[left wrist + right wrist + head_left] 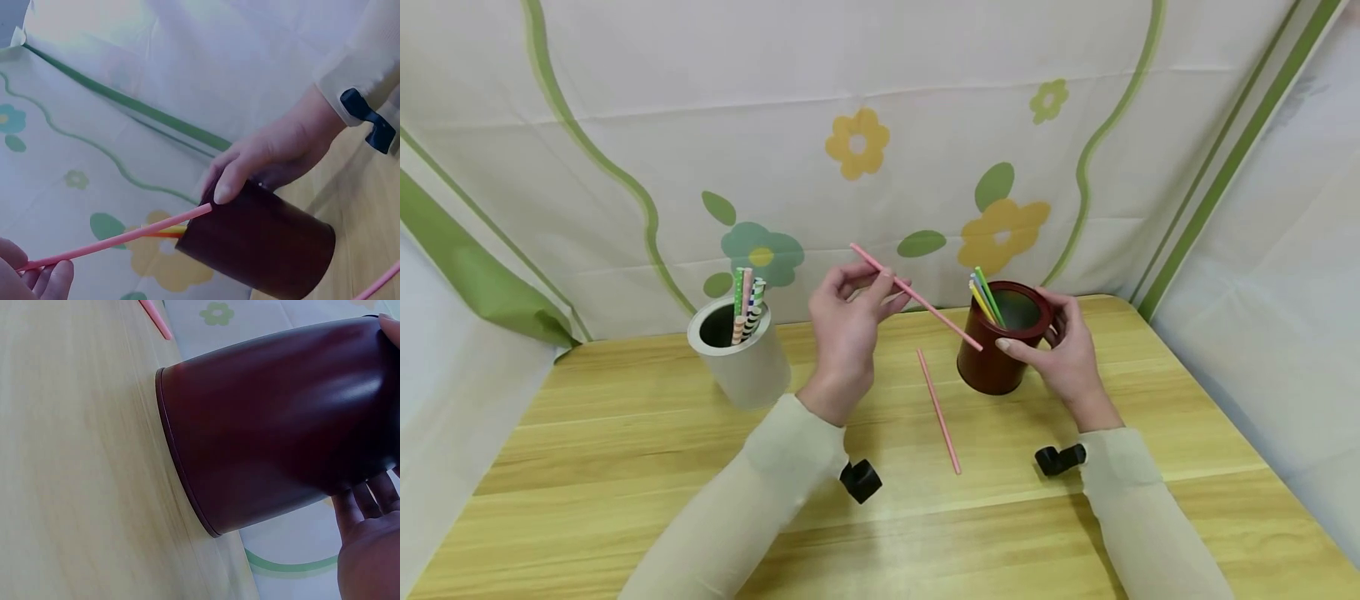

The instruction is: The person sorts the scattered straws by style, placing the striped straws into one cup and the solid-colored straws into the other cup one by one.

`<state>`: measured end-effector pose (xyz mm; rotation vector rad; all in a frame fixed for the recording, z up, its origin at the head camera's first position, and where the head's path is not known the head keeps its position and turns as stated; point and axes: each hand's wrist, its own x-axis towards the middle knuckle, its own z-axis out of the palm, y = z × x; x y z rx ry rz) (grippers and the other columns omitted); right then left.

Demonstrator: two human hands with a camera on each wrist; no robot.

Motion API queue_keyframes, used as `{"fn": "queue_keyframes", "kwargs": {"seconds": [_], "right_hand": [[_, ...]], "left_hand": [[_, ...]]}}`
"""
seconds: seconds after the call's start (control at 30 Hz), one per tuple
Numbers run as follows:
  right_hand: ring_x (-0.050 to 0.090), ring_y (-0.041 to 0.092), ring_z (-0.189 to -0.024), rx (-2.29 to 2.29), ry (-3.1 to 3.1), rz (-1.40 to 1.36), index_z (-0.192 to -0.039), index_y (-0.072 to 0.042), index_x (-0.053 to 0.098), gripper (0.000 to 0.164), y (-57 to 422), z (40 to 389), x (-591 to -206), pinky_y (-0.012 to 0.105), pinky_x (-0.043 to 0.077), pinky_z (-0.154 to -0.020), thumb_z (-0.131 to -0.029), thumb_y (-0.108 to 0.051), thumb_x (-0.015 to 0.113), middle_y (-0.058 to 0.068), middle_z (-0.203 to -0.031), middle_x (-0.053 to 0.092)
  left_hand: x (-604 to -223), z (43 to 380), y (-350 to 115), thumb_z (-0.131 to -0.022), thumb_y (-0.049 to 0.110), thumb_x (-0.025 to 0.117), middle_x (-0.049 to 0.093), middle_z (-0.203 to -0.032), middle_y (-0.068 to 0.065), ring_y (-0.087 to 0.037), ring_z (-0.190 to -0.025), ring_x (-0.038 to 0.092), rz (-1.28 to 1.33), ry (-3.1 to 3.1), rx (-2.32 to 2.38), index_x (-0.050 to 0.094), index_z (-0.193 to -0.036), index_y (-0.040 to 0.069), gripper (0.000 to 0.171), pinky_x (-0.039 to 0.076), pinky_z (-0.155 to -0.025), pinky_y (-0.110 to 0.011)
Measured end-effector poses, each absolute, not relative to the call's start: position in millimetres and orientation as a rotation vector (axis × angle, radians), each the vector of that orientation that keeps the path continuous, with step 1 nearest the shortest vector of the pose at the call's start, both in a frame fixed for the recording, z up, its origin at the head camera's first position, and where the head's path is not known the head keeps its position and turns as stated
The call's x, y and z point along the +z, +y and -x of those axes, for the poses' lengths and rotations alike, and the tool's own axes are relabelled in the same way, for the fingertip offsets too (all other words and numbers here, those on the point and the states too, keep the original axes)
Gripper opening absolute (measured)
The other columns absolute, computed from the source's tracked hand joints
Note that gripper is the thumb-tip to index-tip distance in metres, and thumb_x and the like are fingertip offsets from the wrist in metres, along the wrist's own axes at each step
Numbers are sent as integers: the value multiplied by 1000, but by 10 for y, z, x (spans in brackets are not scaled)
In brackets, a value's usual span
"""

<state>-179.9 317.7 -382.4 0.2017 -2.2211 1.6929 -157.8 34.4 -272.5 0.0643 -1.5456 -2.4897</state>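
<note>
My left hand [847, 329] pinches a pink straw [936, 313] between thumb and fingers, above the table. The straw slants down to the right, its lower end in front of a dark red canister [992, 367]. With thumb and fingers around its upper part, my right hand [1063, 354] holds that canister, which stands upright. Several plain straws [985, 298], yellow, green and blue, lean inside its left rim. On the table between the hands lies a second pink straw [938, 412]. In the left wrist view the held straw's tip [203, 209] appears close to the right thumb [230, 182].
At the left stands a whitish canister [748, 375] holding several patterned paper straws [747, 304]. Behind the wooden table [647, 483] hangs a flowered curtain [925, 175]. Black wrist mounts [861, 481] stick out from both sleeves.
</note>
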Motion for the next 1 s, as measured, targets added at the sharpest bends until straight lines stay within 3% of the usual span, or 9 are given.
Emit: {"fn": "queue_keyframes", "kwargs": {"seconds": [0.1, 0.4, 0.73, 0.9, 1.0], "right_hand": [[56, 6, -128, 1693, -2219, -210, -156, -9, 44, 85, 3174, 1809, -3832, 6, 49, -103, -84, -1, 89, -6, -144, 57], [56, 5, -129, 1685, -2226, -202, -155, -11, 45, 84, 3178, 1811, -3853, 6, 49, -104, -85, -2, 89, -7, -145, 57], [55, 12, -133, 1718, -2219, -187, -156, -9, 43, 84, 3179, 1810, -3824, 8, 49, -106, -85, 0, 88, 4, -150, 55], [55, 10, -132, 1715, -2223, -184, -156, -10, 44, 85, 3180, 1813, -3821, 8, 50, -106, -84, 0, 89, 2, -149, 55], [55, 8, -131, 1715, -2222, -188, -155, -10, 44, 85, 3182, 1817, -3825, 8, 50, -106, -84, 0, 89, -2, -148, 56]], "left_hand": [[-2662, 1572, 403, -99, -5, 72, 67, -101, -11, -21, -85, 80, -49, -1478, -2482, 64, -116, -5, 19, 69, -88, -38], [-2573, 1560, 548, -100, -4, 71, 68, -106, -11, -23, -91, 80, -16, -1443, -2454, 63, -118, -6, 20, 69, -89, -37], [-2570, 1623, 691, -100, -4, 71, 65, -105, -9, -18, -91, 78, 28, -1480, -2492, 61, -120, -7, 22, 68, -92, -36], [-2607, 1654, 738, -100, -6, 71, 66, -101, -9, -25, -94, 80, 13, -1489, -2510, 63, -118, -8, 20, 69, -91, -37], [-2632, 1664, 746, -100, -5, 72, 68, -98, -7, -23, -92, 79, -1, -1519, -2516, 67, -117, -8, 18, 69, -90, -37]]}}
